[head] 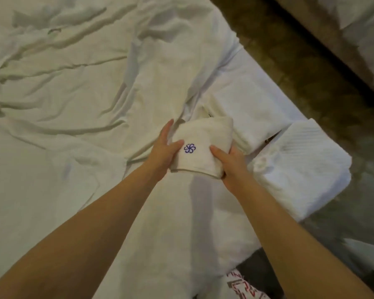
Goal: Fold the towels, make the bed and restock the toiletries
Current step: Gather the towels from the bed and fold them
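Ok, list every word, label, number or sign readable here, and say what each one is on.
No words or numbers can be read anywhere.
On the small folded white towel: an embroidered blue pinwheel emblem, a sign with no letters.
On the white cloth with red and dark print at the bottom edge: marks too blurred to read.

brown floor (311, 72), red-patterned fabric (244, 285)

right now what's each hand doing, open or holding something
Left hand: holding the folded towel, thumb on top.
Right hand: holding the same towel at its other side, thumb on top, fingers tucked under.
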`<state>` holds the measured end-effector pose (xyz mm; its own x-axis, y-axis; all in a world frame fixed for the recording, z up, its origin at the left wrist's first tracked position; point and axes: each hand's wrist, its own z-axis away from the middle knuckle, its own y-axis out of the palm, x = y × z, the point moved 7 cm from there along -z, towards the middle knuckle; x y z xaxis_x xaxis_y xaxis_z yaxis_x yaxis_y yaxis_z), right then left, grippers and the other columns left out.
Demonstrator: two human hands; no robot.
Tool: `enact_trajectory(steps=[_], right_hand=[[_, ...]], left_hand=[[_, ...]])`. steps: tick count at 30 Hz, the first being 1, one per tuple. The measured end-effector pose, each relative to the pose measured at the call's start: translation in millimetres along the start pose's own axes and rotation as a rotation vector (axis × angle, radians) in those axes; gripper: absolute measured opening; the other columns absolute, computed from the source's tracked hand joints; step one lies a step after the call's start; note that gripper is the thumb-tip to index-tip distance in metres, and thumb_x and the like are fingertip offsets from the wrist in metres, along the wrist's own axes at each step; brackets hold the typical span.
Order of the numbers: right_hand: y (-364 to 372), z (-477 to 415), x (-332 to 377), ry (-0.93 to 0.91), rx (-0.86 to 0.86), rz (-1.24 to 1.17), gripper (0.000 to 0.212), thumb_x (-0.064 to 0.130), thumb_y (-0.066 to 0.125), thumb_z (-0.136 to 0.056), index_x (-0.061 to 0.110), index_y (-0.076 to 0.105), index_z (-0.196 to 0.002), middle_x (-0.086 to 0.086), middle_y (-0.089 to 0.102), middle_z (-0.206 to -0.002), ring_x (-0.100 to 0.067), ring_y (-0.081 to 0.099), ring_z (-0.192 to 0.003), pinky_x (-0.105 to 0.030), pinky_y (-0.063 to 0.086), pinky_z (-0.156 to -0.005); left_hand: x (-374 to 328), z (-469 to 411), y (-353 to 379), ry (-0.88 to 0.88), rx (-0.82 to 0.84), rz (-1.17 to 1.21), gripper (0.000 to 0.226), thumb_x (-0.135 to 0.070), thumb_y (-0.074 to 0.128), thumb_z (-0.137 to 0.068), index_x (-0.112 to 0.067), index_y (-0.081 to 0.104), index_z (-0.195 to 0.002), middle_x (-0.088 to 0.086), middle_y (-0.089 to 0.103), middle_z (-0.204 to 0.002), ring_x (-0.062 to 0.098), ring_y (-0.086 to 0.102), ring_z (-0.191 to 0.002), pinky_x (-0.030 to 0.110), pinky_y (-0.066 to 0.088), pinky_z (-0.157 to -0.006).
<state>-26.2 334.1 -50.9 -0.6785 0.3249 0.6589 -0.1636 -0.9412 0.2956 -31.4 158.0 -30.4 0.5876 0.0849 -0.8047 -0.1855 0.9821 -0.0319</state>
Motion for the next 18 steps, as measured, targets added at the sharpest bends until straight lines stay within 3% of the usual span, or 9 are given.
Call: enact_trajectory(steps=[2, 5, 8, 10, 14, 18], right_hand=[[-6.3, -35.2, -15.8, 0.003, -0.009, 0.081, 0.046, 0.007, 0.067, -0.085, 0.013, 0.051, -0.128, -0.010, 0.063, -0.124, -0.026, 0.062, -0.110, -0.042, 0.052, -0.091], [-21.9, -71.4, -44.9, -0.021, -0.142, 0.266, 0.047, 0.008, 0.069, -0.082, 0.018, 0.049, -0.123, -0.001, 0.060, -0.117, -0.024, 0.060, -0.111, -0.041, 0.049, -0.095], [-28.6, -76.5, -46.8, -0.106, -0.284, 0.577, 0.056, 0.012, 0.068, -0.083, 0.010, 0.043, -0.133, -0.003, 0.054, -0.120, -0.018, 0.054, -0.110, -0.019, 0.038, -0.086], [-25.5, -74.2, -41.1, -0.181, -0.279, 0.682, 0.058, 0.015, 0.063, -0.088, 0.010, 0.037, -0.139, -0.007, 0.052, -0.130, -0.021, 0.051, -0.112, -0.013, 0.030, -0.077], [-18.5, -70.5, -20.8, -0.321, -0.270, 0.772, 0.056, 0.015, 0.056, -0.092, 0.012, 0.034, -0.143, -0.006, 0.047, -0.139, -0.020, 0.046, -0.121, -0.011, 0.029, -0.084], [-10.0, -83.6, 7.7, -0.395, -0.298, 0.886, 0.063, 0.019, 0.055, -0.092, 0.014, 0.025, -0.148, -0.008, 0.038, -0.148, -0.023, 0.040, -0.133, -0.028, 0.030, -0.107]], left_hand=[[2.7, -29.2, 2.4, 0.121, -0.008, -0.195, 0.055, -0.013, 0.056, -0.076, -0.049, 0.053, -0.118, -0.001, 0.054, -0.133, 0.017, 0.054, -0.119, 0.030, 0.045, -0.099], [37.8, -59.5, 0.2, 0.097, -0.022, -0.434, 0.052, 0.003, 0.053, -0.084, -0.029, 0.054, -0.125, -0.003, 0.054, -0.129, 0.017, 0.050, -0.123, 0.015, 0.038, -0.096], [74.5, -65.9, 4.6, 0.036, 0.029, -0.705, 0.063, -0.012, 0.065, -0.081, -0.022, 0.043, -0.140, 0.006, 0.045, -0.138, 0.018, 0.041, -0.129, 0.012, 0.028, -0.093], [77.0, -67.8, 7.2, 0.017, 0.009, -0.734, 0.069, -0.013, 0.066, -0.082, -0.027, 0.036, -0.143, 0.005, 0.040, -0.138, 0.016, 0.040, -0.127, 0.009, 0.026, -0.086], [61.2, -59.1, 6.9, 0.073, 0.010, -0.756, 0.066, -0.003, 0.055, -0.088, -0.021, 0.032, -0.146, 0.006, 0.036, -0.148, 0.019, 0.040, -0.131, 0.021, 0.032, -0.101], [35.5, -46.4, -23.1, 0.197, -0.081, -0.721, 0.058, 0.001, 0.050, -0.091, -0.013, 0.035, -0.145, 0.006, 0.034, -0.151, 0.022, 0.043, -0.133, 0.037, 0.035, -0.109]])
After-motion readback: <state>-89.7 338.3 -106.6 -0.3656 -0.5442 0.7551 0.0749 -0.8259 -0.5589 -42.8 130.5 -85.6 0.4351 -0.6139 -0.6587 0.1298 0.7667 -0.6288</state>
